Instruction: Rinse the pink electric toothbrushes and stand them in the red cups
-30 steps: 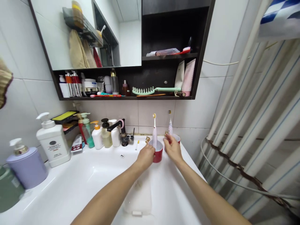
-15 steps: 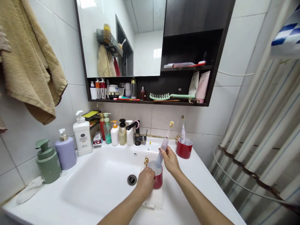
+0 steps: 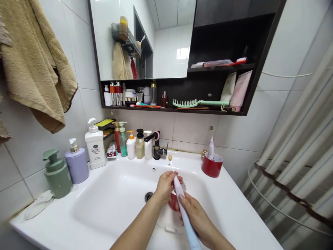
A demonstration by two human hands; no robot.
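Note:
An electric toothbrush [image 3: 180, 192], pink fading to pale blue, slants over the right side of the sink. Around its handle my right hand [image 3: 196, 210] is closed. My left hand [image 3: 165, 185] pinches the toothbrush at its neck, just below the thin white shaft. The small brush head [image 3: 170, 158] points up toward the faucet. Behind the hands, partly hidden by them and the handle, a red cup [image 3: 172, 202] rests in the basin.
A second red cup [image 3: 212, 166] with a white-tipped device stands on the back right rim. Several pump bottles [image 3: 131, 146] line the back left beside the black faucet [image 3: 156, 146]. A dark mirror cabinet [image 3: 221, 86] hangs above the white sink [image 3: 109, 194].
The toothbrush has come out of the red cup and moved down toward me. My left hand has let go of the cup and taken the toothbrush's neck. The view has shifted slightly.

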